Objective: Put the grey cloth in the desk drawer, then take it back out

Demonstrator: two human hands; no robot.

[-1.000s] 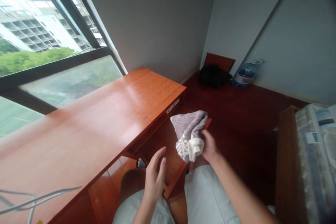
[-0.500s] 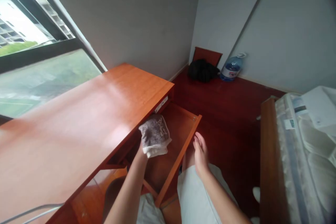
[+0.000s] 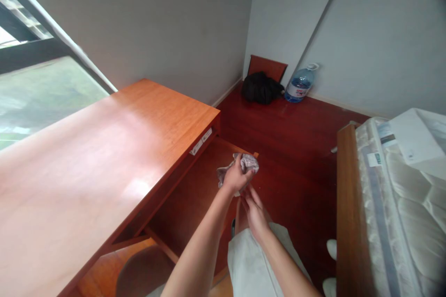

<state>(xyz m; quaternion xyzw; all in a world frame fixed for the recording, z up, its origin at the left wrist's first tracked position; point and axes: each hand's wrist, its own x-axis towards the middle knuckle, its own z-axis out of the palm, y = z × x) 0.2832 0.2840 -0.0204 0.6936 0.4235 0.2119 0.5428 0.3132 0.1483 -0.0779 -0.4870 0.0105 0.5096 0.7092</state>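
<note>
A grey and white cloth (image 3: 250, 162) is bunched in my left hand (image 3: 236, 178), whose fingers are closed around it. It lies over the front edge of the pulled-out wooden drawer (image 3: 195, 195), near the far corner. Just below it is my right hand (image 3: 255, 211), fingers stretched out toward the cloth and close to my left hand. Whether its fingertips touch the cloth I cannot tell. The drawer sticks out from under the wooden desk (image 3: 167, 120).
Small white boxes (image 3: 201, 141) lie in the desk's opening. On the right, a mattress (image 3: 411, 204) rests on a wooden bed frame (image 3: 351, 213). By the far wall are a large water bottle (image 3: 298, 86) and a black bundle (image 3: 261, 88). A rounded seat (image 3: 142, 271) is under the desk.
My left hand has moved right with the cloth, from over the drawer's inside to its front edge, and the cloth is now crumpled. My right hand has come lower and closer to it.
</note>
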